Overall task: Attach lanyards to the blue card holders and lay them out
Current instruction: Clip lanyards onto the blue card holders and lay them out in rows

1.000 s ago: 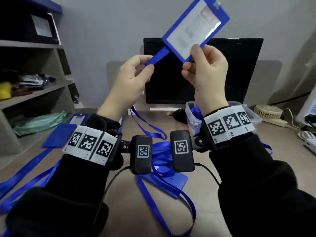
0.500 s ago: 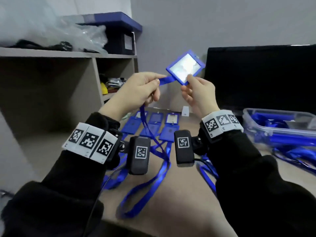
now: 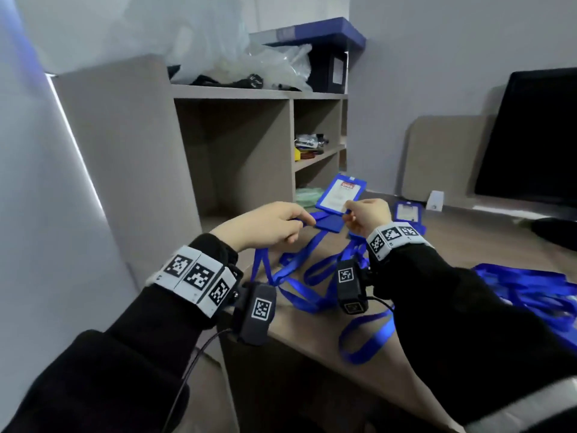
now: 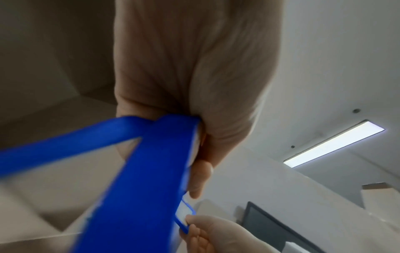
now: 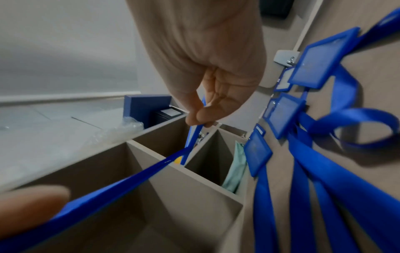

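My right hand (image 3: 349,214) pinches the lower corner of a blue card holder (image 3: 340,195), held upright just above the table with its white card facing me. My left hand (image 3: 301,228) grips the blue lanyard (image 3: 265,270) close to the holder; the strap's loop hangs down to the table. In the left wrist view the lanyard (image 4: 151,171) runs out of my closed fingers toward the card holder (image 4: 184,215). The right wrist view shows my thumb and forefinger on the card holder's edge (image 5: 194,135). Where strap and holder join is hidden. Laid-out holders (image 5: 283,114) lie beside it.
A brown shelf unit (image 3: 234,151) stands close on the left, with plastic bags on top. A dark monitor (image 3: 530,135) is at the right. Several more holders (image 3: 406,210) with lanyards (image 3: 315,276) lie on the table (image 3: 468,239). Loose lanyards (image 3: 530,292) are heaped at right.
Both hands have carried the holder and lanyard from up in front of the monitor down and left, to just above the laid-out holders. My head has turned left toward the shelf.
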Demonstrator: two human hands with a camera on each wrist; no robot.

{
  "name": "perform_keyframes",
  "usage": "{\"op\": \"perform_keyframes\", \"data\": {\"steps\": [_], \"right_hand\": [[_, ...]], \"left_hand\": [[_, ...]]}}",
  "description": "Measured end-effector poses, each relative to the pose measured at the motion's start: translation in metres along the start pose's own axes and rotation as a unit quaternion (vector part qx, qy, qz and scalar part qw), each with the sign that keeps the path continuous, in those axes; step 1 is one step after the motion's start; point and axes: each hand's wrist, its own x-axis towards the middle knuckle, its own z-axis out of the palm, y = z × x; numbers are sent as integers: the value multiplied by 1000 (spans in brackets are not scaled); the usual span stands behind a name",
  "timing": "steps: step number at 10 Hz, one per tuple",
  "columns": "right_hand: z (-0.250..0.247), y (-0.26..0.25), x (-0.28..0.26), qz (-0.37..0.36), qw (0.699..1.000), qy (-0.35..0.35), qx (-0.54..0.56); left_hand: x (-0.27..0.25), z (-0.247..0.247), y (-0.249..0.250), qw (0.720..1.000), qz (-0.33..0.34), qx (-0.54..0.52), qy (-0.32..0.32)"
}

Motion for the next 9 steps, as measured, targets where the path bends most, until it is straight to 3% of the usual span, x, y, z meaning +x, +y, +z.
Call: {"op": "perform_keyframes", "data": {"steps": [2,3,4,6,7,8,9], "right_hand": [[24,32,13,58,998,4,-40],[33,43,13,90,990,-22,-105],[33,55,14,90,982,-89,-144],[32,61,15,92,973,-131,-165],[35,58,15,99,974,-113,-169],[36,42,7,142,984,-66,-82],[26,27,-15,-8,936,-89,-339]], "left_hand": [[-28,-1,-44,995,-87,15,-52],[-39,-1,-63,984,-140,22,-108],[-49,-4,-73,966,-200,5,-163],[-57,-9,-73,947,-228,100,-204],[-53,-10,-65,946,-225,109,-204],[-48,-11,-53,951,-209,131,-187],[-41,-9,-40,961,-181,138,-155]]}}
